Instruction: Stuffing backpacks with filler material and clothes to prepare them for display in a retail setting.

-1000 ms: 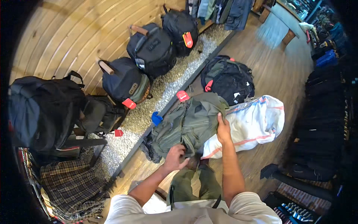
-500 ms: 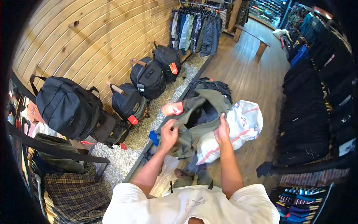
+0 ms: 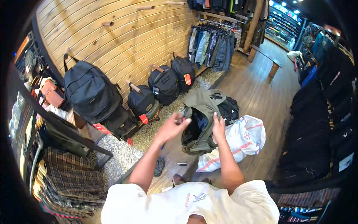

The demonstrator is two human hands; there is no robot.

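An olive-green bag, its mouth gaping on a dark inside, hangs in front of me. My right hand grips its right edge, thumb up along the cloth. At the bag's left side my left hand is raised, thumb spread away from bent, slightly blurred fingers; I make out nothing held in it. Just beyond the bag lies a black bag, partly covered by it. A white woven sack with red stripes lies to the right, behind my right forearm.
Black backpacks line the wooden wall on the left, above a pebble strip. A dark rail and plaid shirts stand near left. Dark clothing fills the right side. A bench stands farther back.
My left hand has come off the olive-green bag's left side and lifted slightly. The bag now hangs more upright, its mouth turned toward the left. The red tag beside it has gone from sight.
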